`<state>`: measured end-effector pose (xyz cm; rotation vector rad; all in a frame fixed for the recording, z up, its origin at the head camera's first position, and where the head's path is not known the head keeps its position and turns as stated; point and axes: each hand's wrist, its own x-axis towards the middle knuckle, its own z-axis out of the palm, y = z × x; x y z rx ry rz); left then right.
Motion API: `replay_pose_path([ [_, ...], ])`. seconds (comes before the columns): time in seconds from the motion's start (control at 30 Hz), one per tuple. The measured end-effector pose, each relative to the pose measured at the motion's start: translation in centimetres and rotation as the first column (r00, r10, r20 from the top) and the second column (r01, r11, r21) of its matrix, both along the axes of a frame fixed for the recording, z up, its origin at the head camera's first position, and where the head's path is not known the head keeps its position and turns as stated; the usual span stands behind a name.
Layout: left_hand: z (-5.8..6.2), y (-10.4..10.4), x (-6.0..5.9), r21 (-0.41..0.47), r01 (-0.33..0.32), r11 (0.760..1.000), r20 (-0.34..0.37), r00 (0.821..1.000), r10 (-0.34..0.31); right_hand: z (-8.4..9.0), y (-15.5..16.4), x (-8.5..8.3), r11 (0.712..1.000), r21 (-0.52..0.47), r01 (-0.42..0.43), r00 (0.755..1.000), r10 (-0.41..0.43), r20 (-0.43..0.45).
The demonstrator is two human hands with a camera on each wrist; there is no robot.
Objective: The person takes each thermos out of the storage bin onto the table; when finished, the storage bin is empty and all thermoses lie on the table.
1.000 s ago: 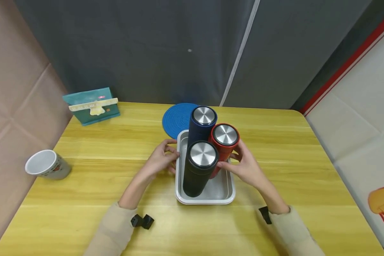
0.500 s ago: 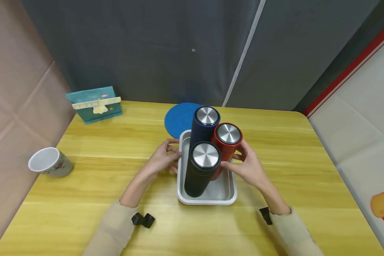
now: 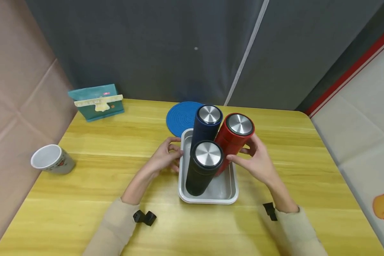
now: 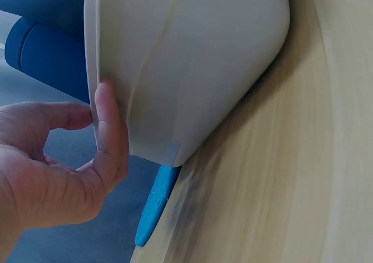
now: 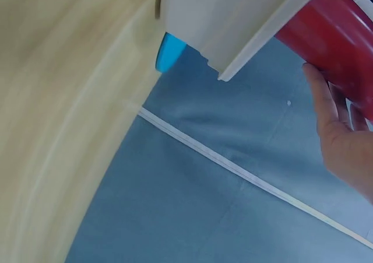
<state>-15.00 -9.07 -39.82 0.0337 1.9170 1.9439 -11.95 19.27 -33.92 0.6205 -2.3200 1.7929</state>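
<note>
My left hand [image 3: 162, 156] pinches the left rim of a grey rectangular tray [image 3: 208, 201]; in the left wrist view thumb and finger lie on either side of that rim. My right hand [image 3: 259, 163] grips a red thermos [image 3: 229, 143] with a brushed-metal lid, which leans to the right over the tray. In the right wrist view the fingers curve round the red thermos [image 5: 335, 41] above the tray's edge. A black thermos [image 3: 197, 177] stands at the front left of the tray, with a navy thermos [image 3: 203, 131] behind it. Their bases are partly hidden.
A round blue mat [image 3: 180, 119] lies behind the tray, partly covered. At the back left stands a teal bag [image 3: 99, 108] with a cream clip. A white cup [image 3: 54, 161] is at the left. A dark curtain [image 3: 147, 49] hangs behind the wooden table [image 3: 291, 153].
The red thermos has been raised and shifted right within my right hand's grip, away from the black one. My left hand stays at the tray rim. The head view has shifted slightly.
</note>
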Motion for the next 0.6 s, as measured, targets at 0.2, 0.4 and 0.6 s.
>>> replay_pose_path([
  [0.2,0.1,0.1,-0.1,-0.025,-0.003,1.000,-0.012,1.000,0.003,0.9,0.3,-0.3,1.000,0.010,-0.007,0.999,0.007,-0.035],
  [0.4,0.0,0.0,0.0,-0.035,0.000,0.999,-0.019,1.000,-0.001,2.0,0.7,-0.3,0.999,0.039,0.019,0.998,-0.017,-0.059],
  [0.6,0.0,0.1,0.1,-0.026,0.010,1.000,-0.013,1.000,-0.011,3.8,1.0,-0.4,0.999,0.023,0.036,0.996,-0.034,-0.085],
])
